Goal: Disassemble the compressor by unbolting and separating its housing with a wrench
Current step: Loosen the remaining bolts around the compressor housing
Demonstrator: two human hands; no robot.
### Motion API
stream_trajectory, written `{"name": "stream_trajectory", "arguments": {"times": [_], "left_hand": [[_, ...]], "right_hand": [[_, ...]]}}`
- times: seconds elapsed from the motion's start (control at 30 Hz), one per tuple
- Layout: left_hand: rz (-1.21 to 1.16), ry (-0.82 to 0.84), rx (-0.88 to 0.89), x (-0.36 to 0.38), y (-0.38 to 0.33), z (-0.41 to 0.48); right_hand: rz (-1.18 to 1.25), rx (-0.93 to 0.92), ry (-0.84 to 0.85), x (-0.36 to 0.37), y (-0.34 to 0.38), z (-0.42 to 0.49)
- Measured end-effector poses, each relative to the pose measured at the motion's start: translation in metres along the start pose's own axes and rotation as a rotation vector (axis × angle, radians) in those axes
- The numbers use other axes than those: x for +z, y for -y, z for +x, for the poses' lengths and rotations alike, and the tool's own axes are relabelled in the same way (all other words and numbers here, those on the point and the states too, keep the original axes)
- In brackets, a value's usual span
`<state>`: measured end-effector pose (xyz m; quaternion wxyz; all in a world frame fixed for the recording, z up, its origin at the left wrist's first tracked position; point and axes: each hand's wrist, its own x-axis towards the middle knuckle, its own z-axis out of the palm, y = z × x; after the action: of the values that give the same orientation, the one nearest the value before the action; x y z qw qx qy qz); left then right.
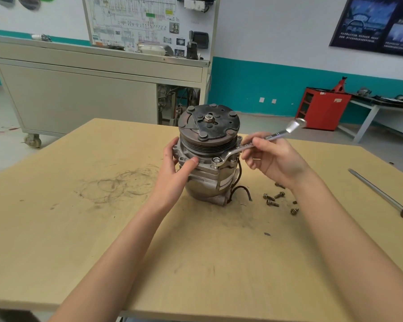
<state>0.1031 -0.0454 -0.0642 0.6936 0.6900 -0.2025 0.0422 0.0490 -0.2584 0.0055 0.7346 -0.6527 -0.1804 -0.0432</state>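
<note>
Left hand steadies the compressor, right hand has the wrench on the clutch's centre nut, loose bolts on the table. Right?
Not quite. The head view shows the wrench with its ring end on a housing flange bolt at the compressor's front; the centre nut is bare. The rest holds: left hand steadies it, right hand holds the wrench, loose bolts lie on the table.

Left hand (173, 171) and right hand (277, 159) are bare, forearms (116, 247) bare too, fingernails seemingly trimmed short.

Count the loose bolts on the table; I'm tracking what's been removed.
5 bolts, all right of the compressor: one by the right hand, three clustered below, one nearest. The forearm may hide more.
</note>
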Motion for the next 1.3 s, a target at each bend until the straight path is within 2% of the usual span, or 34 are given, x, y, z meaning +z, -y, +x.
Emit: {"name": "stream_trajectory", "arguments": {"times": [0.13, 0.3, 0.43, 0.53, 0.6, 0.7, 0.9, 0.97, 1.0, 1.1, 1.17, 1.23, 1.3], "left_hand": [[0.016, 0.002, -0.001, 0.0, -0.003, -0.001], [-0.006, -0.002, -0.002, 0.0, -0.001, -0.001], [0.002, 0.008, 0.003, 0.001, -0.002, -0.001], [-0.005, 0.001, 0.011, 0.001, -0.003, -0.001], [-0.006, 0.001, 0.011, 0.001, -0.003, -0.001], [0.006, 0.0, 0.012, 0.001, -0.004, -0.002], [0.017, -0.014, 0.009, 0.001, -0.001, -0.001], [0.005, -0.014, 0.007, 0.001, -0.001, -0.001], [-0.004, -0.011, 0.007, 0.0, -0.001, -0.001], [-0.009, 0.0, 0.002, 0.0, -0.001, -0.001], [-0.011, 0.003, 0.002, 0.0, -0.001, -0.001], [-0.01, 0.002, -0.002, 0.0, -0.001, -0.002], [-0.002, 0.003, -0.005, 0.0, -0.002, -0.002]], "right_hand": [[0.015, 0.077, 0.02, -0.004, 0.003, 0.024], [0.05, -0.117, -0.092, 0.008, 0.004, 0.012], [-0.378, -0.416, -0.274, 0.036, 0.004, -0.016], [-0.981, -0.785, -0.35, 0.056, -0.003, -0.036], [-1.371, -1.016, -0.334, 0.063, -0.008, -0.044], [-1.505, -1.161, -0.275, 0.069, -0.015, -0.049], [-1.659, -1.243, -0.306, 0.076, -0.038, -0.056], [-1.53, -1.192, -0.344, 0.069, -0.042, -0.057], [-1.371, -1.113, -0.369, 0.064, -0.043, -0.059], [-0.59, -0.655, -0.3, 0.048, -0.037, -0.056], [-0.172, -0.38, -0.213, 0.033, -0.027, -0.043], [0.012, -0.175, -0.118, 0.015, -0.015, -0.024], [0.066, -0.026, -0.016, 0.004, -0.005, -0.003]]}}
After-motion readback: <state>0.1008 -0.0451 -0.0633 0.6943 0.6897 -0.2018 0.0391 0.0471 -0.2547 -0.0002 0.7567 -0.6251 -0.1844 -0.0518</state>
